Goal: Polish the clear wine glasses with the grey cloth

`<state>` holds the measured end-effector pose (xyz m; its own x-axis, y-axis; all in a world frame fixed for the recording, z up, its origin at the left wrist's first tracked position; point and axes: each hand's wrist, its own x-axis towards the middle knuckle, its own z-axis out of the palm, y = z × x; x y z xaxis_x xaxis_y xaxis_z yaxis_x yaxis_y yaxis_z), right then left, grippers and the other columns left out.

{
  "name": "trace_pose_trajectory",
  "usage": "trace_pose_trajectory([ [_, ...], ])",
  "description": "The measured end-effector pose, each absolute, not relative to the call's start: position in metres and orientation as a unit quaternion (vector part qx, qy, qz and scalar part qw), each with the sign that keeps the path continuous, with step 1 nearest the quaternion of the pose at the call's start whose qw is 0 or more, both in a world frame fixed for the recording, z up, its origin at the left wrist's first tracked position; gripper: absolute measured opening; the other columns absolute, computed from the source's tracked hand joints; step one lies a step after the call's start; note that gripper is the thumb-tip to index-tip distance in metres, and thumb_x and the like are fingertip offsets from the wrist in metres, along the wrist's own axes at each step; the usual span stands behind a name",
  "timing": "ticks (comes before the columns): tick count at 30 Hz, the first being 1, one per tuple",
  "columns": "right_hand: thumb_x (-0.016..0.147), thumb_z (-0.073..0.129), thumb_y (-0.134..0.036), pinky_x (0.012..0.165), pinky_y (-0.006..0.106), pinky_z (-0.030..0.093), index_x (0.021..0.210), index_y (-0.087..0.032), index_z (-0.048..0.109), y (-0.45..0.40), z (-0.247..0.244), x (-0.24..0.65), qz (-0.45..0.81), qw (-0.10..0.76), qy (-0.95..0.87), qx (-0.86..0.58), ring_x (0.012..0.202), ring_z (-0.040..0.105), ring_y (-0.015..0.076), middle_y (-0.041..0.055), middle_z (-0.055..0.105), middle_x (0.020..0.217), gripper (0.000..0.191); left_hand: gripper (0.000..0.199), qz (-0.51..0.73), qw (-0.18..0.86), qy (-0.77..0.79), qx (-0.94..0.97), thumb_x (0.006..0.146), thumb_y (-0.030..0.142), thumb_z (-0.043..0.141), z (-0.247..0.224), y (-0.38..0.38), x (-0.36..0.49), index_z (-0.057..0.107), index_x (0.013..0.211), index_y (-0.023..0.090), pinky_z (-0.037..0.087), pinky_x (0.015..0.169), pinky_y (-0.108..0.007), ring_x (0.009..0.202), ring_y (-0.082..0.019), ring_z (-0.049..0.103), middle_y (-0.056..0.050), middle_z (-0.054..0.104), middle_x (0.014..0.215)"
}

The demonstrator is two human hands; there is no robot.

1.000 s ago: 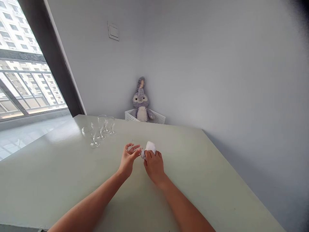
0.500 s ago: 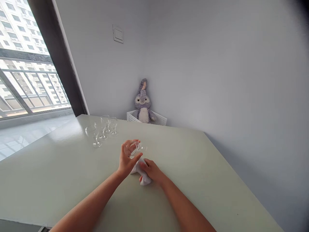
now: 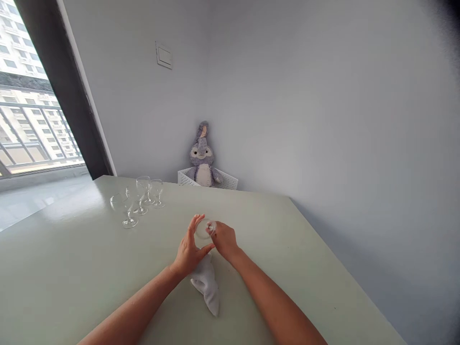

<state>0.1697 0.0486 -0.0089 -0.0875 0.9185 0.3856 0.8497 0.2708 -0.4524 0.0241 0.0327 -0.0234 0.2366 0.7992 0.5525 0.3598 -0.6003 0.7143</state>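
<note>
Between my two hands a clear wine glass [image 3: 203, 230] is held up over the table, tilted so its round bowl faces me. My left hand [image 3: 187, 248] curves around the bowl, thumb below and fingers above. On the stem side, my right hand [image 3: 224, 240] is closed on the glass, its fingertips partly hidden behind it. A white cloth [image 3: 207, 283] lies crumpled on the table under my left hand, and neither hand grips it.
Several clear stemmed glasses [image 3: 130, 222] stand upright at the table's back left. Past the far edge of the pale green table [image 3: 251, 211], a plush rabbit [image 3: 203, 158] sits in a white perforated basket [image 3: 228, 181] by the wall. A window is at left.
My right hand has let go of the cloth, which now lies on the table, and moved up to grasp the glass's stem side. The view has shifted slightly right.
</note>
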Motion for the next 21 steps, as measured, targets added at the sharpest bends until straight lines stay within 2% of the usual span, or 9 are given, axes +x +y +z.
trace_pose_trajectory([
  [2,0.081,0.046,-0.031,0.063,0.022,0.038,0.087,-0.024,0.064,0.067,-0.015,0.196,0.098,0.343,-0.648,-0.673,0.072,0.060,0.0145,0.0004,0.067,0.077,0.020,0.077,0.386,0.198,0.443,0.785,0.072,0.033,0.059,-0.031,0.038,0.023,0.015,0.134,0.026,0.024,0.104,-0.043,0.130,-0.024,0.023,-0.010,0.030,0.140],
  [6,0.081,0.041,-0.031,0.062,0.023,0.038,0.091,-0.016,0.063,0.096,-0.023,0.266,0.099,0.364,-0.535,-0.756,0.069,0.060,0.0166,0.0045,0.066,0.068,0.029,0.063,0.254,0.207,0.468,0.821,0.075,0.033,0.053,-0.045,0.047,0.022,0.029,0.132,0.023,0.023,0.105,-0.039,0.130,-0.022,0.023,-0.007,0.036,0.137],
  [9,0.078,0.041,-0.029,0.059,0.024,0.037,0.084,-0.014,0.064,0.105,-0.029,0.311,0.096,0.368,-0.466,-0.799,0.065,0.059,0.0175,0.0062,0.065,0.067,0.028,0.059,0.240,0.213,0.475,0.820,0.077,0.035,0.049,-0.049,0.049,0.022,0.030,0.132,0.022,0.025,0.103,-0.039,0.129,-0.023,0.025,-0.007,0.038,0.136],
  [13,0.076,0.044,-0.028,0.056,0.025,0.035,0.081,-0.015,0.064,0.108,-0.039,0.348,0.100,0.369,-0.395,-0.835,0.062,0.058,0.0182,0.0077,0.065,0.067,0.024,0.067,0.247,0.214,0.482,0.813,0.077,0.036,0.048,-0.049,0.048,0.023,0.021,0.136,0.020,0.026,0.103,-0.038,0.128,-0.023,0.027,-0.009,0.036,0.137],
  [21,0.070,0.051,-0.026,0.063,0.028,0.036,0.081,-0.015,0.062,0.107,-0.040,0.368,0.111,0.402,-0.352,-0.838,0.068,0.057,0.0202,0.0065,0.063,0.065,0.019,0.069,0.239,0.217,0.484,0.814,0.076,0.036,0.049,-0.045,0.046,0.023,0.020,0.136,0.019,0.025,0.103,-0.036,0.128,-0.021,0.028,-0.009,0.037,0.136],
])
